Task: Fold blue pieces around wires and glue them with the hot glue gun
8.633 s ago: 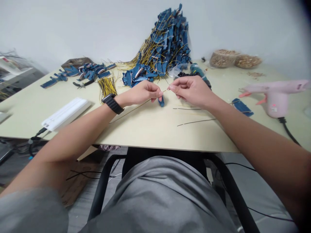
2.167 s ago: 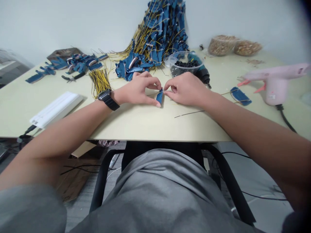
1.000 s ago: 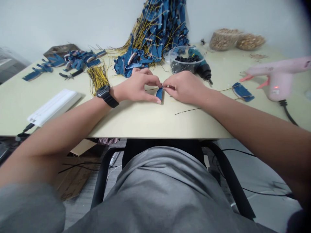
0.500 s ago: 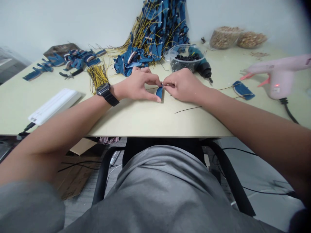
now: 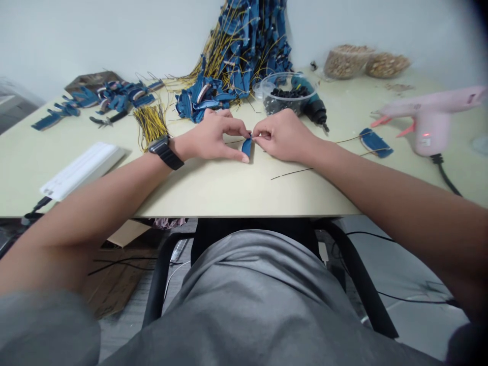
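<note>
Head view: your left hand [image 5: 215,134] pinches the blue strip [image 5: 246,147] end to end, its far tip just beside your right hand [image 5: 284,134], fingertips together, contents unclear.

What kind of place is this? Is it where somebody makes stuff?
Probably, yes: it looks like a small workshop or craft room. There's a pink glue gun, a pair of pliers and a tall heap of blue pieces.

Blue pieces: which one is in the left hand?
The blue piece between thumb and forefinger of the left hand; no other is held, and the lone piece lies near the pink glue gun.
</note>
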Tool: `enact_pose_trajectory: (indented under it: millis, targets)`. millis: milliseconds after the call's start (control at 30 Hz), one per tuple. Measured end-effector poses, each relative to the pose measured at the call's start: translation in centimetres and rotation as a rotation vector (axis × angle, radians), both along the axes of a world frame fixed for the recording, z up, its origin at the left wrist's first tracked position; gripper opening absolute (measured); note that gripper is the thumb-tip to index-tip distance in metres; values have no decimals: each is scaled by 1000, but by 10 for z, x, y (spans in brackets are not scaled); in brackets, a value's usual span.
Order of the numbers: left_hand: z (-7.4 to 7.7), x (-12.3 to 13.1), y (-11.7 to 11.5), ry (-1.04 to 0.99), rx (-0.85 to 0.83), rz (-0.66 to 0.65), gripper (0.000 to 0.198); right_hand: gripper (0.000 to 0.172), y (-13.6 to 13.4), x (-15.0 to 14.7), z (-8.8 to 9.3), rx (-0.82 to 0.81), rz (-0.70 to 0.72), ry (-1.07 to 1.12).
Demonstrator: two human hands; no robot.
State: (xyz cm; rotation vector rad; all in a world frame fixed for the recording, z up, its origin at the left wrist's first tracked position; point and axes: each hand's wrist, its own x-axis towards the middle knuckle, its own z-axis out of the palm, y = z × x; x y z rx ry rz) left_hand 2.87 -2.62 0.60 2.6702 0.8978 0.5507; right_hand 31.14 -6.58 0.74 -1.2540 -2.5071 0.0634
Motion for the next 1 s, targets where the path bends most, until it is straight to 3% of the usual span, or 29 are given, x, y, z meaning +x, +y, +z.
enact_pose_trajectory:
  millis: [167, 400, 800, 1000]
  targets:
    - [-3, 0, 3, -30, -13, 9, 102, 33, 2, 2, -1, 0, -11, 8]
    - [0, 1, 0, -18, -27, 7, 80, 34, 3, 3, -3, -6, 4, 44]
    - [3, 3, -2, -40, -56, 42, 81, 28, 11, 4, -11, 6, 40, 106]
    - [-1, 3, 1, -78, -124, 24, 86, 19, 14, 14, -4, -62, 42, 177]
